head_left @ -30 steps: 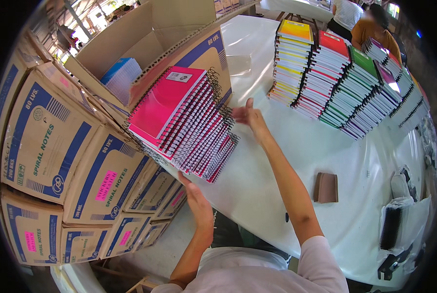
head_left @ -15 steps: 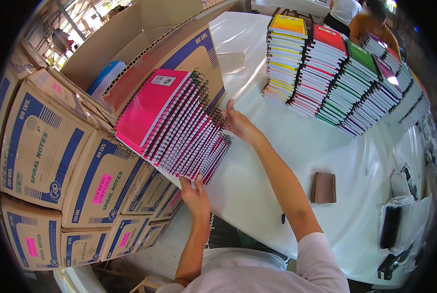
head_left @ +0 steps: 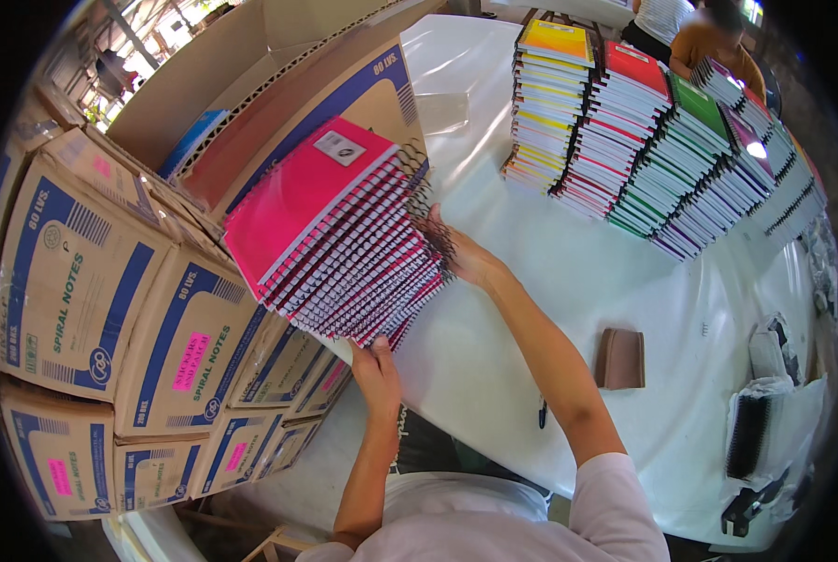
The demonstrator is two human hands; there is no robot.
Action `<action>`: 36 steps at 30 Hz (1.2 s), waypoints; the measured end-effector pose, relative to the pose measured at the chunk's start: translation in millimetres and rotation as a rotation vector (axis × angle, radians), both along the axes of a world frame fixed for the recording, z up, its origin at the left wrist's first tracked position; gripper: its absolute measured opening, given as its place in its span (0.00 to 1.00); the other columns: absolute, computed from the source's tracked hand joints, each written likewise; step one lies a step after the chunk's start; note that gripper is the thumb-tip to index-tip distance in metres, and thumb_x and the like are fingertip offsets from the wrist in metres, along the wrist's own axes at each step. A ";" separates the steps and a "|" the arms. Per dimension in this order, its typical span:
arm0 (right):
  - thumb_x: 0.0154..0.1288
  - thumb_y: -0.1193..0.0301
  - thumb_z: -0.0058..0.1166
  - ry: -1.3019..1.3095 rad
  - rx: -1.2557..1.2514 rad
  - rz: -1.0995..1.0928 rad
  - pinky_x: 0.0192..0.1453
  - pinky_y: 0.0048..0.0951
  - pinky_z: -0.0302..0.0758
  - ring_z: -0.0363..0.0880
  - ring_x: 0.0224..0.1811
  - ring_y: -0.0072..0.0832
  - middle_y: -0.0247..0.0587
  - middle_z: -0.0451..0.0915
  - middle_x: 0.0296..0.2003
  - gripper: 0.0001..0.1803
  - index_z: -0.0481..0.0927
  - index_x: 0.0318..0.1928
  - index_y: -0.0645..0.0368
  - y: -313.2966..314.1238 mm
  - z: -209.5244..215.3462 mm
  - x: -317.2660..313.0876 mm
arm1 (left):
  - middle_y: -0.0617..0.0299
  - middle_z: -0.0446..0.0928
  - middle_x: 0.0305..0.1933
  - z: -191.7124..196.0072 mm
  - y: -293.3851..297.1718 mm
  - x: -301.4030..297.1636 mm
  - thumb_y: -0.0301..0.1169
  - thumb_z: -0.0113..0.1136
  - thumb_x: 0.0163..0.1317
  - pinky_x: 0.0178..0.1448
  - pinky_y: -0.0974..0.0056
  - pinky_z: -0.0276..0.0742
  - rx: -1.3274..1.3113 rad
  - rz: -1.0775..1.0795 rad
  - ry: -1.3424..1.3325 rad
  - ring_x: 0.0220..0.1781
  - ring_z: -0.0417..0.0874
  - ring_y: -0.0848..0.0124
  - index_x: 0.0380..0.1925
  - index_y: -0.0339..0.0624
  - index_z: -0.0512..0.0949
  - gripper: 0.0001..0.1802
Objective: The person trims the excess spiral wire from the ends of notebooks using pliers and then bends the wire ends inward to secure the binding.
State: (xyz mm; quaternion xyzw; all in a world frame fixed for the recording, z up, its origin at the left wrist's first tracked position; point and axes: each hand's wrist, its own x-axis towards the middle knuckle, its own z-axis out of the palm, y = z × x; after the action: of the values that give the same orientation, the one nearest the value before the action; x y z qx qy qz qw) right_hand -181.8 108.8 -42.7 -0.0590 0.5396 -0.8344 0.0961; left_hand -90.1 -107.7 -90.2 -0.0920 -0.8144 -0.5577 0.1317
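A tall stack of pink spiral notebooks (head_left: 311,201) leans at the table's left edge, in front of the open carton. Its black wire spirals point toward the right. My left hand (head_left: 376,373) grips the near lower corner, thumb over the edge and fingers partly hidden beneath. On the right side, my right hand (head_left: 461,255) holds the stack by its spiral edge, with the fingertips hidden behind the wires. The notebooks are slightly fanned, not squared.
An open cardboard carton (head_left: 344,131) with blue-covered books inside stands behind the stack. Sealed cartons (head_left: 77,272) are piled at left. Stacks of yellow, red, green and purple notebooks (head_left: 625,122) stand far right. A brown wallet (head_left: 620,359), a pen (head_left: 543,412) and bagged black spirals (head_left: 751,436) lie on the white table (head_left: 522,309).
The pink stack has turned and tilted, its top cover shifting slightly right and nearer the upright. My right hand has moved a little right and down along the spirals; my left hand stays at the corner.
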 end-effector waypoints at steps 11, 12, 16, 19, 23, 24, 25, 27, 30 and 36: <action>0.72 0.35 0.28 0.058 0.128 -0.576 0.37 0.27 0.68 0.66 0.26 0.20 0.31 0.73 0.21 0.44 0.79 0.24 0.63 -11.2 -30.2 -36.1 | 0.34 0.59 0.69 -8.5 9.5 -2.8 0.39 0.61 0.67 0.65 0.63 0.69 0.109 -0.005 -0.112 0.65 0.68 0.59 0.70 0.20 0.45 0.46; 0.72 0.35 0.28 0.073 0.138 -0.568 0.37 0.27 0.68 0.66 0.27 0.20 0.31 0.73 0.21 0.45 0.79 0.25 0.64 -11.3 -30.7 -41.1 | 0.34 0.58 0.70 -4.7 14.3 -1.0 0.39 0.61 0.67 0.66 0.63 0.68 0.108 -0.001 -0.117 0.66 0.67 0.59 0.70 0.21 0.44 0.47; 0.65 0.28 0.29 0.141 0.197 -0.437 0.46 0.30 0.72 0.73 0.36 0.25 0.39 0.80 0.30 0.49 0.81 0.34 0.68 -19.2 -17.0 -52.1 | 0.34 0.55 0.71 21.3 24.5 4.0 0.37 0.61 0.67 0.69 0.62 0.65 0.162 0.046 -0.116 0.68 0.65 0.57 0.70 0.22 0.42 0.47; 0.62 0.25 0.28 0.186 0.215 -0.328 0.50 0.32 0.73 0.75 0.41 0.28 0.41 0.82 0.37 0.53 0.79 0.45 0.69 -17.4 -15.6 -50.8 | 0.33 0.54 0.72 28.1 27.8 5.1 0.36 0.61 0.67 0.70 0.60 0.65 0.077 0.117 -0.133 0.69 0.65 0.56 0.71 0.22 0.41 0.47; 0.62 0.25 0.26 0.069 0.299 -0.056 0.56 0.34 0.73 0.77 0.49 0.32 0.44 0.80 0.49 0.55 0.74 0.58 0.67 14.8 -38.5 -63.6 | 0.32 0.57 0.70 12.0 31.6 3.3 0.36 0.60 0.67 0.68 0.57 0.67 -0.040 0.124 -0.131 0.68 0.68 0.52 0.70 0.21 0.43 0.46; 0.62 0.25 0.26 0.022 0.317 -0.056 0.57 0.35 0.73 0.77 0.50 0.33 0.45 0.79 0.51 0.55 0.73 0.59 0.67 17.7 -43.3 -62.4 | 0.30 0.59 0.69 11.7 31.3 4.4 0.36 0.61 0.66 0.67 0.55 0.68 -0.129 0.125 -0.143 0.67 0.69 0.49 0.70 0.21 0.43 0.46; 0.62 0.26 0.26 -0.024 0.334 -0.043 0.59 0.36 0.73 0.77 0.52 0.33 0.46 0.79 0.52 0.55 0.72 0.61 0.67 13.1 -38.5 -56.3 | 0.29 0.61 0.67 13.5 27.8 7.8 0.36 0.61 0.65 0.65 0.54 0.69 -0.218 0.136 -0.157 0.65 0.70 0.46 0.70 0.20 0.44 0.47; 0.65 0.28 0.25 -0.063 0.311 -0.103 0.61 0.36 0.72 0.77 0.52 0.31 0.44 0.79 0.52 0.52 0.73 0.59 0.66 -0.8 -21.6 -32.2 | 0.28 0.65 0.63 11.4 17.6 10.9 0.36 0.63 0.63 0.62 0.52 0.70 -0.367 0.172 -0.186 0.62 0.73 0.41 0.69 0.20 0.46 0.46; 0.67 0.30 0.24 -0.078 0.273 -0.162 0.62 0.36 0.71 0.77 0.52 0.29 0.41 0.80 0.51 0.50 0.75 0.57 0.66 0.7 -4.6 -2.1 | 0.30 0.71 0.58 1.2 4.1 6.4 0.33 0.66 0.60 0.58 0.49 0.71 -0.463 0.141 -0.185 0.57 0.74 0.37 0.66 0.23 0.54 0.42; 0.73 0.43 0.37 -0.136 0.317 -0.064 0.70 0.33 0.64 0.71 0.63 0.28 0.42 0.74 0.61 0.37 0.69 0.65 0.62 27.9 -13.6 47.2 | 0.42 0.81 0.44 8.8 -24.5 -14.6 0.22 0.68 0.54 0.48 0.54 0.77 -0.314 -0.202 -0.095 0.43 0.84 0.50 0.52 0.30 0.72 0.25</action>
State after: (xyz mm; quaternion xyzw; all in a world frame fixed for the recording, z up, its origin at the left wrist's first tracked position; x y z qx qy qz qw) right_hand -134.7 136.7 -56.3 0.0306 0.6583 -0.7435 0.1137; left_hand -104.7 -132.2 -81.3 -0.1665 -0.8834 -0.4376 0.0207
